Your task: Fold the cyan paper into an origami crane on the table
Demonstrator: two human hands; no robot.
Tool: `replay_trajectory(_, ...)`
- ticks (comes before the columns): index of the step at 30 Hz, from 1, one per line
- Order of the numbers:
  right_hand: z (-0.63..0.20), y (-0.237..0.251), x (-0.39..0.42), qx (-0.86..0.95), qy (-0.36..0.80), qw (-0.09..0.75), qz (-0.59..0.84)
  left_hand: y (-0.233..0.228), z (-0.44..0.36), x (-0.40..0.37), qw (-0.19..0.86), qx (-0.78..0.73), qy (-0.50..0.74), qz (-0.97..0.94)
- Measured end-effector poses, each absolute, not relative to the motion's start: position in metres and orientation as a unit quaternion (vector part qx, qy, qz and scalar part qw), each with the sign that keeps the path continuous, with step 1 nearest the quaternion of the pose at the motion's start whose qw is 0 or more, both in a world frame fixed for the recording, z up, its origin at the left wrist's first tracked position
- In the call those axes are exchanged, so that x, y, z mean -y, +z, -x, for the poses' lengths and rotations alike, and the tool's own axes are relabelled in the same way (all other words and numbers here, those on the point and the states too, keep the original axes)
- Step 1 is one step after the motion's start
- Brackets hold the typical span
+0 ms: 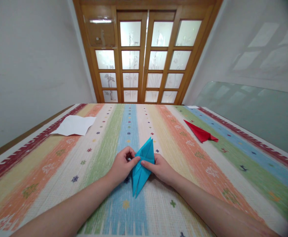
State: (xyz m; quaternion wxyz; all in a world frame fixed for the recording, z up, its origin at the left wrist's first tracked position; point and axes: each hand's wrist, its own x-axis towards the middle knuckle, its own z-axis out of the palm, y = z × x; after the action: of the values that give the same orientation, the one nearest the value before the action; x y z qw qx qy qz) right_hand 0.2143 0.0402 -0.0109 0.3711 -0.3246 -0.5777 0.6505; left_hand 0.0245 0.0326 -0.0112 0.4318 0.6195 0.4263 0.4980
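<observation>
Head view: one frame, looking down at both hands over a striped cloth on the bench (60, 171).
Work in hand: folding a blue paper (142, 168); it lies flat on the bench near the front edge, centre of view, between the two hands.
Paper state: already a long kite-like shape, pointed at both ends, with several creases and layered flaps showing. Judging by that, many folds are done; it is not yet a recognisable finished figure.
Left hand (122, 166): fingers (131, 161) curled, thumb and forefinger closed on the left edge of the blue paper around mid-length, looks like pinching a flap.
Right hand (162, 169): fingers nearly flat, tips pressing the right side of the paper down; thumb hidden, so whether it grips a layer I cannot tell.
Left to do: the flap under the left fingers looks mid-fold, crease not flattened; further shaping likely remains.
Other items: red folded paper (201, 133) well apart at right, white sheet (73, 125) far left, both untouched.
</observation>
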Motion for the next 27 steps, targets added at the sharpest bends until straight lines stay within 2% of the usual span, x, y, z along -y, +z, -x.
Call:
replay_trajectory(8, -0.214, -0.012, -0.039, 0.645, 0.608, 0.35, 0.304, 0.0, -0.025, -0.021, 0.318, -0.426, 0.465, -0.708)
replay_trajectory(11, -0.214, -0.013, -0.039, 0.633, 0.607, 0.361, 0.317, 0.0, -0.023, -0.022, 0.315, -0.42, 0.45, -0.722)
replay_trajectory(16, -0.215, -0.013, -0.04, 0.545, 0.63, 0.417, 0.364, -0.008, -0.022, -0.025, 0.412, -0.399, 0.42, -0.703)
replay_trajectory(21, -0.216, -0.013, -0.042, 0.509, 0.647, 0.433, 0.367, -0.013, -0.023, -0.029, 0.535, -0.359, 0.417, -0.641)
replay_trajectory(27, -0.216, -0.013, -0.042, 0.509, 0.644, 0.435, 0.369, -0.007, -0.024, -0.027, 0.586, -0.34, 0.397, -0.619)
